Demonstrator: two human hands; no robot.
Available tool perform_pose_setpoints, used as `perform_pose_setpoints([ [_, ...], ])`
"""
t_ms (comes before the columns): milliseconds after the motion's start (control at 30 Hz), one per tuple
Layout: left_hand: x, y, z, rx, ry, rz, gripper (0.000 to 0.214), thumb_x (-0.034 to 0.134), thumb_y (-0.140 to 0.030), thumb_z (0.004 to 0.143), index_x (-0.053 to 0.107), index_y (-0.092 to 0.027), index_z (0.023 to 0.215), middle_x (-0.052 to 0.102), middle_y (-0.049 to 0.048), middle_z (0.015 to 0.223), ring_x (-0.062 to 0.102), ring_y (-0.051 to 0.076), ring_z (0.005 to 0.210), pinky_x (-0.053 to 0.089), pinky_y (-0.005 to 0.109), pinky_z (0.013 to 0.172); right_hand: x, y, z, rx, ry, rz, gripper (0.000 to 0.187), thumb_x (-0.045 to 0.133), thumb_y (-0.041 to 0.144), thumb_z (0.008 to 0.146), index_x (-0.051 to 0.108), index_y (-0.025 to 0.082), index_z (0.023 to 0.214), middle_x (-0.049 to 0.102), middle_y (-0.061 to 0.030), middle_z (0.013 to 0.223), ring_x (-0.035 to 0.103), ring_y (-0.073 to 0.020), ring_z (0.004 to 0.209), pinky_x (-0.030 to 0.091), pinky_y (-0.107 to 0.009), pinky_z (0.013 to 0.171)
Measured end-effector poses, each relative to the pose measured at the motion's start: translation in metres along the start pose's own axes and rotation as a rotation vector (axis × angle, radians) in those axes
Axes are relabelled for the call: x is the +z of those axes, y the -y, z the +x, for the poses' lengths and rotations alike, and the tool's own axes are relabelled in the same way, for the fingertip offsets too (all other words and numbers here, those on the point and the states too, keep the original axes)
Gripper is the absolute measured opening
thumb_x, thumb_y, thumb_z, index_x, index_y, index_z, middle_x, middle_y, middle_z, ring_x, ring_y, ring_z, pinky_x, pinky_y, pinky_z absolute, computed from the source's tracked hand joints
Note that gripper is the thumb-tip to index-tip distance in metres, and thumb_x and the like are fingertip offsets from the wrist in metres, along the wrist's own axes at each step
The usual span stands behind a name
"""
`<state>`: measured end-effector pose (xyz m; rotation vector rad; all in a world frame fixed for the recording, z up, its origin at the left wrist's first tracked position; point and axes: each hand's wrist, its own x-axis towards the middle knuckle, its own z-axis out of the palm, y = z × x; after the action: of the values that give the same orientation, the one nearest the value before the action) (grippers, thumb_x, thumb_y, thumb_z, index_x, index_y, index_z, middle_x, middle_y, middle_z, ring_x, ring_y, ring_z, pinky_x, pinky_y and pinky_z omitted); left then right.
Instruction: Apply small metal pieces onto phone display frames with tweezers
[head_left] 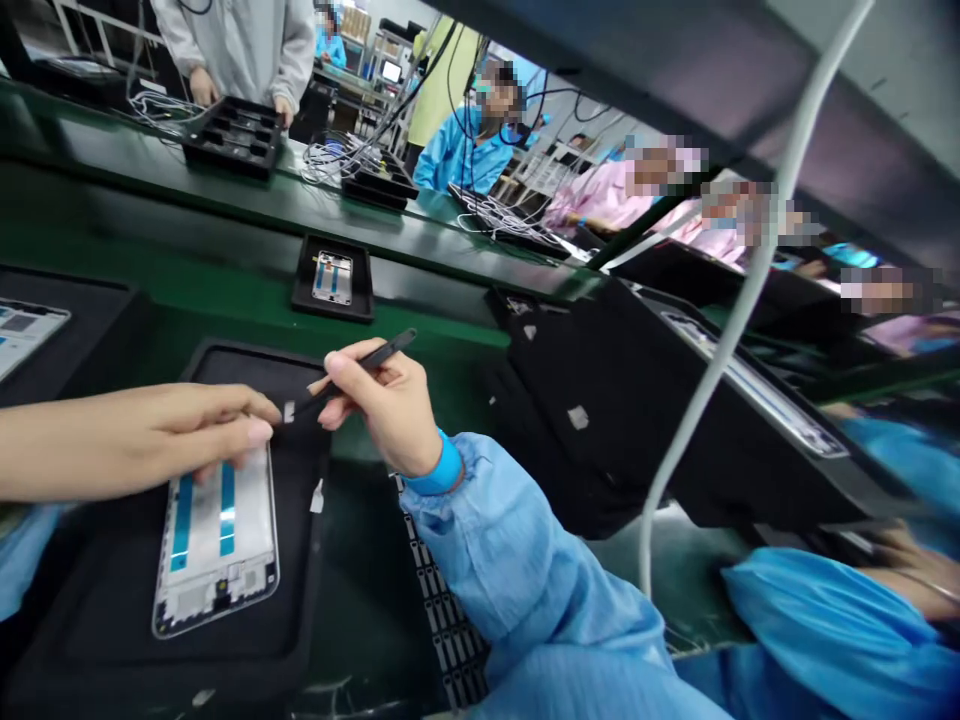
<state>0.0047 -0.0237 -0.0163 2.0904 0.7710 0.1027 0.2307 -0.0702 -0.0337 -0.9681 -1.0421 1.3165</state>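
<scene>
A white phone frame (217, 545) with two blue strips lies in a black tray (247, 640) in front of me. My left hand (150, 435) reaches in from the left, fingers stretched together and resting on the frame's top edge. My right hand (386, 405), in a blue sleeve, is closed on black tweezers (360, 365) whose tip points left at a small white piece (289, 411) near my left fingertips.
A green conveyor belt (225, 290) carries another black tray with a phone frame (333, 277). A black slanted fixture (675, 420) and a white cable (720, 340) stand to the right. Other people work across the line by black trays (234, 135). A co-worker's blue sleeve (825, 640) is at lower right.
</scene>
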Motion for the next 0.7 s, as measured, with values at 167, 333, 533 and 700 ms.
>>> perform_pose_setpoints([
  [167,-0.013,0.063,-0.001,-0.001,-0.469,0.306,0.088,0.047,-0.077,0.083,0.038,-0.019,0.149,0.049,0.0148,0.15,0.051,0.038,0.132,0.051,0.05,0.1,0.008,-0.015,0.019,0.116,-0.095,0.152,0.031,0.083,0.041,0.071,0.063,0.018,0.075,0.074,0.0013,0.071,0.069,-0.0082,0.055,0.059,-0.015,0.052],
  [333,0.012,0.099,0.015,0.021,-0.544,0.25,0.074,0.041,-0.065,0.092,0.036,-0.015,0.147,0.04,0.0163,0.153,0.039,0.032,0.142,0.031,0.054,0.118,0.017,-0.03,0.026,0.239,-0.059,0.225,0.029,0.085,0.035,0.07,0.064,0.017,0.078,0.074,0.0012,0.076,0.072,-0.0078,0.064,0.062,-0.014,0.062],
  [533,0.047,0.079,-0.002,-0.046,-0.693,0.22,0.044,0.029,-0.037,0.1,0.043,-0.015,0.135,0.044,0.0155,0.141,0.041,0.028,0.137,0.03,0.053,0.119,0.031,-0.041,0.022,0.261,0.002,0.142,0.037,0.088,0.039,0.065,0.062,0.017,0.08,0.073,0.0025,0.073,0.072,-0.0091,0.061,0.061,-0.015,0.058],
  [700,0.055,0.064,-0.027,0.109,-0.833,0.332,0.027,0.05,-0.034,0.094,0.056,-0.021,0.117,0.058,0.0111,0.127,0.054,0.029,0.122,0.044,0.049,0.104,0.038,-0.047,0.019,0.268,0.025,0.068,0.037,0.087,0.041,0.066,0.06,0.016,0.075,0.07,0.0024,0.068,0.071,-0.0104,0.055,0.06,-0.017,0.053],
])
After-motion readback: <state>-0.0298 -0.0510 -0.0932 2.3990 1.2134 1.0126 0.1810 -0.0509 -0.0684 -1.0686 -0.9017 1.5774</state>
